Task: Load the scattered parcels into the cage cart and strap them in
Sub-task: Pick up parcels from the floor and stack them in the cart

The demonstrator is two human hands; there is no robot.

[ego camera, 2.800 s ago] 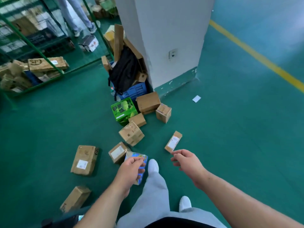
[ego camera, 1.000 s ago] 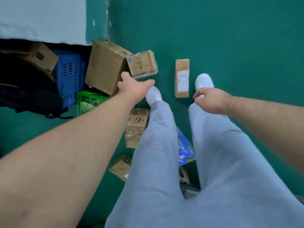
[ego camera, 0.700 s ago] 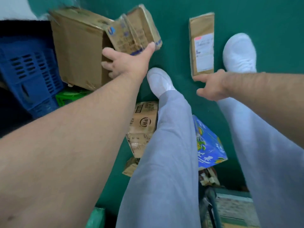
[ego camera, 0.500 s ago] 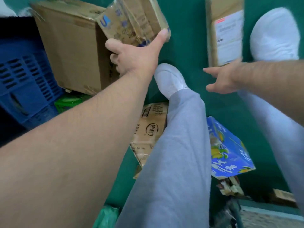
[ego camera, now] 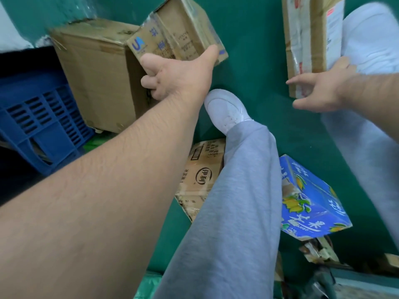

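Down at the far left, a blue slotted plastic crate [ego camera: 32, 117] stands on the floor. Just beside it is a large plain brown carton [ego camera: 97, 78], scuffed at the corners. The left hand [ego camera: 179, 76] grips a small taped parcel [ego camera: 177, 35] in front of that carton's upper right corner, with the thumb laid along the parcel's right edge and the fingers curled round its lower left side. The parcel is a tan cardboard box wrapped in glossy clear tape, tilted, with a blue logo and blue characters on its near face (the print is too blurred to read). Whether it rests against the large carton cannot be told. Below the hand is a white shoe [ego camera: 226, 108] and a grey trouser leg. The leg half covers a creased printed carton [ego camera: 200, 175] bearing a barcode and an oval mark. Right of the leg lies a blue mango carton [ego camera: 308, 201], bright with fruit pictures and white lettering. At the upper right, a long flat parcel [ego camera: 311, 39] lies on the floor, brown, taped over, with a white label along one side. The right hand [ego camera: 323, 89] is at its lower end, fingers straight and spread, holding nothing. Whether it touches the parcel is unclear. A second white shoe [ego camera: 371, 35] is just beside that parcel. The floor [ego camera: 248, 61] is smooth dark green, and a patch of white wall [ego camera: 8, 35] shows at the top left.
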